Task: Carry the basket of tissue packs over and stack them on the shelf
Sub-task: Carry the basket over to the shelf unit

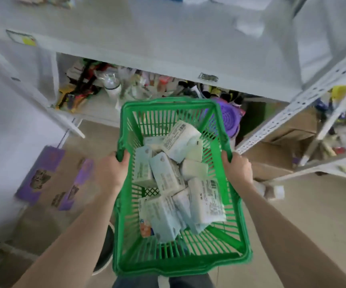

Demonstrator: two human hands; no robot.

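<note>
A green slatted plastic basket (pixel 168 104) hangs in front of me, held off the floor. Several pale tissue packs (pixel 165 175) lie jumbled inside it. My left hand (pixel 110 170) grips the basket's left rim, fingers curled over the edge. My right hand (pixel 237 168) grips the right rim the same way. Just beyond the basket's far end stands the white metal shelf (pixel 147 38), with a broad bare top board.
The shelf's lower level holds a bottle (pixel 111 85) and mixed small goods. A purple strainer (pixel 229 119) sits under it. A cardboard box with purple print (pixel 53 179) lies on the floor left. A second perforated rack (pixel 292 113) with goods stands right.
</note>
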